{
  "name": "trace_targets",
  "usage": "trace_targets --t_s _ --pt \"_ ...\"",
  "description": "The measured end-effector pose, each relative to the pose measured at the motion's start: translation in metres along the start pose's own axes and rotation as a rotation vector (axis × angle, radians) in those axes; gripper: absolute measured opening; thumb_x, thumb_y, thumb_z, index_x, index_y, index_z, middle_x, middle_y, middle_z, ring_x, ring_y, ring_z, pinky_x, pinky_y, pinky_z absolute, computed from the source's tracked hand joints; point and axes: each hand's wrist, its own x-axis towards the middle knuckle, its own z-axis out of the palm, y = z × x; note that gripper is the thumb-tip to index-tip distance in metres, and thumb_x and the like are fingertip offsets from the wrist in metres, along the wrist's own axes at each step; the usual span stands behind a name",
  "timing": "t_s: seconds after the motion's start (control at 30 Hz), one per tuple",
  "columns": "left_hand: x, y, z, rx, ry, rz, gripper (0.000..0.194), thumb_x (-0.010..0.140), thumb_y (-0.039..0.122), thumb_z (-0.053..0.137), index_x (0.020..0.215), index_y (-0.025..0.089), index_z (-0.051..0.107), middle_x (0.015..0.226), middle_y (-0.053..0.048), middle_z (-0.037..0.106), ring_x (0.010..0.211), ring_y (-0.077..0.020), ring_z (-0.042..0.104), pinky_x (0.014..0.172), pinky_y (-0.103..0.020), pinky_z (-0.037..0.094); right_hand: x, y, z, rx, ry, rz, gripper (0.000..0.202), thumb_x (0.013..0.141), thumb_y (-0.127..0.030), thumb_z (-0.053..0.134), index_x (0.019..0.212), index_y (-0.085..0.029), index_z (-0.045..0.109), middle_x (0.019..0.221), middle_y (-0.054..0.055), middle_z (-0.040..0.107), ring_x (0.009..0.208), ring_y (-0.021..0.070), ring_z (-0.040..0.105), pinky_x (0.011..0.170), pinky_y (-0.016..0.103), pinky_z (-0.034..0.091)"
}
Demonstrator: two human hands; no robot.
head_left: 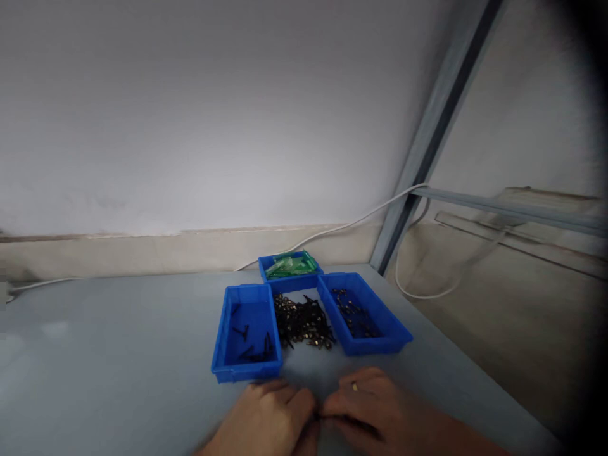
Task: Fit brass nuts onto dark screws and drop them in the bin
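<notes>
My left hand (268,418) and my right hand (365,405) rest close together at the near edge of the grey table (118,354), fingertips meeting over something small and dark that I cannot make out. A ring sits on a finger of my right hand. Just beyond them lies a loose pile of small dark and brass-coloured screws (301,322). It sits between a left blue tray (227,367) holding a few dark screws and a right blue tray (394,335) holding several more.
A third blue tray (289,283) with green plastic pieces stands behind the pile. A white cable (332,231) runs along the wall base. A grey metal frame post (427,145) rises at the table's right corner; the floor lies beyond the right edge.
</notes>
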Motion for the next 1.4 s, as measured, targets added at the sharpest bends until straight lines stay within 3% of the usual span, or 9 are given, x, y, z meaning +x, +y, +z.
trace_targets --t_s 0.13,0.37,0.63,0.8,0.9,1.0,1.17,1.3,1.4 --pt "-0.001 0.0 0.001 0.022 -0.003 -0.015 0.011 0.076 0.008 0.058 0.072 0.018 0.055 0.068 0.001 0.065 0.06 -0.0165 0.064 0.057 -0.023 0.048 0.003 0.001 -0.001 -0.104 0.0 -0.071 0.031 0.095 -0.025 0.039 0.09 -0.022 0.07 0.075 0.002 0.074 0.07 0.0181 0.067 0.069 0.027 0.049" --pt "-0.003 0.001 -0.007 0.062 0.047 -0.101 0.009 0.075 0.01 0.058 0.074 0.018 0.058 0.066 0.001 0.066 0.057 -0.017 0.064 0.051 -0.023 0.045 0.004 0.014 0.003 -0.221 -0.037 0.008 0.022 0.093 -0.025 0.046 0.087 -0.022 0.067 0.073 0.0 0.072 0.068 0.0174 0.067 0.062 0.027 0.044" --pt "-0.006 0.002 -0.003 0.055 0.262 0.047 0.017 0.084 0.011 0.045 0.072 0.019 0.054 0.062 0.002 0.062 0.053 -0.0158 0.06 0.049 -0.026 0.045 0.008 0.001 0.002 -0.104 -0.145 0.146 0.016 0.086 -0.023 0.055 0.075 -0.021 0.066 0.07 -0.001 0.07 0.065 0.0155 0.065 0.059 0.023 0.042" --pt "-0.003 0.004 -0.006 0.015 0.277 0.155 0.017 0.093 0.02 0.044 0.084 0.02 0.059 0.066 0.001 0.063 0.056 -0.0157 0.061 0.05 -0.025 0.045 0.006 0.002 0.004 -0.079 -0.189 0.212 0.01 0.079 -0.015 0.059 0.074 -0.019 0.065 0.071 0.0 0.07 0.068 0.0167 0.062 0.061 0.024 0.043" --pt "-0.002 0.006 -0.01 0.017 0.263 0.158 0.014 0.094 0.02 0.047 0.091 0.019 0.061 0.068 0.002 0.063 0.058 -0.0152 0.062 0.051 -0.024 0.044 0.004 0.006 0.007 -0.067 -0.196 0.2 0.011 0.083 -0.015 0.057 0.077 -0.019 0.065 0.074 0.0 0.069 0.069 0.0159 0.061 0.063 0.024 0.043" --pt "-0.002 0.007 -0.012 0.038 0.236 0.135 0.02 0.093 0.016 0.044 0.082 0.018 0.06 0.067 0.002 0.062 0.057 -0.0143 0.061 0.052 -0.024 0.044 0.004 0.006 0.005 -0.052 -0.199 0.204 0.013 0.086 -0.019 0.055 0.079 -0.02 0.066 0.075 0.0 0.069 0.071 0.0157 0.062 0.063 0.024 0.044" --pt "-0.003 0.003 -0.005 0.024 0.318 0.079 0.021 0.087 0.012 0.043 0.072 0.018 0.056 0.061 0.002 0.061 0.052 -0.0148 0.059 0.047 -0.026 0.041 0.007 0.006 -0.005 -0.068 -0.131 0.194 0.013 0.087 -0.024 0.056 0.082 -0.024 0.068 0.073 -0.001 0.07 0.071 0.018 0.064 0.065 0.026 0.046" --pt "-0.004 0.001 -0.001 0.065 0.215 0.018 0.015 0.083 0.012 0.049 0.07 0.018 0.055 0.061 0.002 0.062 0.052 -0.0162 0.061 0.048 -0.026 0.043 0.005 0.009 -0.007 -0.065 -0.013 0.161 0.012 0.086 -0.027 0.057 0.086 -0.026 0.069 0.072 -0.001 0.071 0.07 0.0202 0.065 0.066 0.029 0.047" --pt "-0.003 0.003 -0.001 0.096 0.119 0.021 0.012 0.08 0.011 0.057 0.071 0.018 0.057 0.063 0.002 0.065 0.053 -0.0161 0.063 0.05 -0.025 0.044 0.001 0.005 -0.005 -0.022 -0.01 0.06 0.014 0.086 -0.027 0.056 0.085 -0.025 0.07 0.074 -0.001 0.072 0.07 0.019 0.067 0.068 0.027 0.048"
